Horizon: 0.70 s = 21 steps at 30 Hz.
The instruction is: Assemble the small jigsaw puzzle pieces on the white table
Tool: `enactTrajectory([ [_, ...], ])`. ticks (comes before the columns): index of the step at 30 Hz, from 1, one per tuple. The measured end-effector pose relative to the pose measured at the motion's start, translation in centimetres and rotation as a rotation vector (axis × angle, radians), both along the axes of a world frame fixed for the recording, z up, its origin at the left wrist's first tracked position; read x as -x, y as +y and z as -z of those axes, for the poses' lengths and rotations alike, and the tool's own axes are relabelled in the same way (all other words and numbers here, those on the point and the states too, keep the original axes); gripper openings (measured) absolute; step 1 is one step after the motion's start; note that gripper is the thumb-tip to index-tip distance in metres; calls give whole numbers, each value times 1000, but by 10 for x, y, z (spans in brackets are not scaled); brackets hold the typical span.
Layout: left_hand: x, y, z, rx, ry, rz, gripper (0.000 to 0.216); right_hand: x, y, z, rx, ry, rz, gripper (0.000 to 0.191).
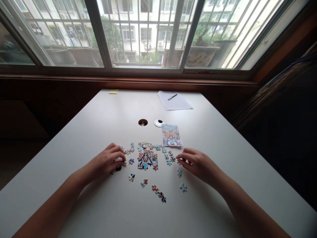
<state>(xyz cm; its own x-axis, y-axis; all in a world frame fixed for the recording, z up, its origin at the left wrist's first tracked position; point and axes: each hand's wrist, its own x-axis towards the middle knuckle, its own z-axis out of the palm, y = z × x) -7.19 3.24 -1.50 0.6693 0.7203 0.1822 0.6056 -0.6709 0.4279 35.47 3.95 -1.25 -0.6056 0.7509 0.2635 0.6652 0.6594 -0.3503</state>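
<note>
A partly joined jigsaw puzzle (148,161) lies flat on the white table, showing a blue figure amid many colours. Left of it, my left hand (111,158) has its fingers curled, thumb and forefinger pinched at a puzzle piece (125,163). Dark pieces (118,168) lie partly hidden beneath that hand. On the other side, my right hand (194,161) is bent with its fingertips closed at a small puzzle piece (178,162), mostly hidden by the fingers. Loose pieces (168,158) lie between the puzzle and my right hand.
A small picture sheet (171,135) lies behind the puzzle, near a round cover (158,123) and a cable hole (143,122). Paper (174,101) with a pen (172,97) is farther back. Joined pieces (158,193) lie nearer me. A barred window (148,33) stands behind the table.
</note>
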Motion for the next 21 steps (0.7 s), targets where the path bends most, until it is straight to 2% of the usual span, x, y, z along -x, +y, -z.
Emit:
enactTrajectory([
  [21, 0, 1, 1, 42, -33, 36, 10, 1, 0, -1, -9, 9, -20, 16],
])
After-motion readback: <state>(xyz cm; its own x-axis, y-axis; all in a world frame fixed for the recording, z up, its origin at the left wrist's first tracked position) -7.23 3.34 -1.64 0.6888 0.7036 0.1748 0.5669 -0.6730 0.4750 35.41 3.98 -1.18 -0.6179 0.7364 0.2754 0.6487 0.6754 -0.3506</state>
